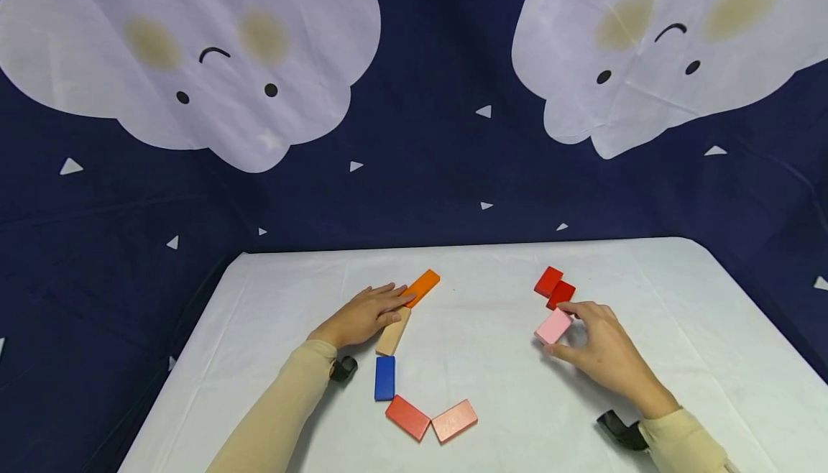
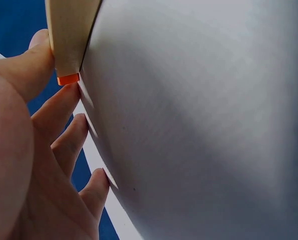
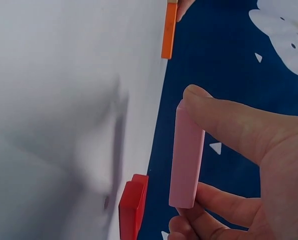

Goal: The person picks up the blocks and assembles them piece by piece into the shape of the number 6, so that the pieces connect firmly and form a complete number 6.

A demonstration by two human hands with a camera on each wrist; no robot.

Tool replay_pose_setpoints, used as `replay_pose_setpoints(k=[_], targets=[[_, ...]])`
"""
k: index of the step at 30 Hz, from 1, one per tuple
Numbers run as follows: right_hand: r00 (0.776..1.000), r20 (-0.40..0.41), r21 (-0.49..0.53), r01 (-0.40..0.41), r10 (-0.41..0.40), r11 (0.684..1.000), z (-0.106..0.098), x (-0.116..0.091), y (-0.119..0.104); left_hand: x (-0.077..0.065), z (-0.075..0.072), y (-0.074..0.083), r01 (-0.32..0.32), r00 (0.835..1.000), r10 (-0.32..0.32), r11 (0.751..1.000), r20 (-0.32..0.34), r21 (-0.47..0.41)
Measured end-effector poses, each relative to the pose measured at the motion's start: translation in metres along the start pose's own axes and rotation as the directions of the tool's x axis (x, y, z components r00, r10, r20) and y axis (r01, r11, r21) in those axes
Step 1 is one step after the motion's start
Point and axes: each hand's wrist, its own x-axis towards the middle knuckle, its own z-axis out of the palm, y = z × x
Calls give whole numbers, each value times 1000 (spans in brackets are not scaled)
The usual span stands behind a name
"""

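Observation:
My right hand (image 1: 604, 351) pinches a pink block (image 1: 553, 327) by its ends between thumb and fingers. In the right wrist view the pink block (image 3: 187, 155) is lifted off the table, apart from its shadow. Just beyond it lie two red blocks, a farther one (image 1: 548, 281) and a nearer one (image 1: 561, 295). My left hand (image 1: 362, 315) reaches with extended fingers over the junction of an orange block (image 1: 423, 287) and a plain wooden block (image 1: 393, 333). Its thumb touches the side of the wooden block (image 2: 73, 35), with fingertips beside the orange one.
A blue block (image 1: 384, 378), a coral-red block (image 1: 408, 418) and a salmon block (image 1: 455, 421) continue the curved line toward the front. All lie on a white-covered table (image 1: 491, 358). Behind hangs a dark blue cloth (image 1: 440, 99) with clouds.

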Motion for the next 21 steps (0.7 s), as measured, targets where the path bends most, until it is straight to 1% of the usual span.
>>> replay_pose_setpoints(k=[8,16,21], targets=[[1000,26,19,16,-17,1000,3,-3,-9,1,0,0,3,1000,-3,1000,-1,-6],[999,32,9,43,-43,999,11,-6,-16,1,1,-2,2,1000,-2,1000,3,9],[998,42,6,55,-55,998,16,-7,-20,1,1,-2,-4,1000,4,1000,-3,-2]])
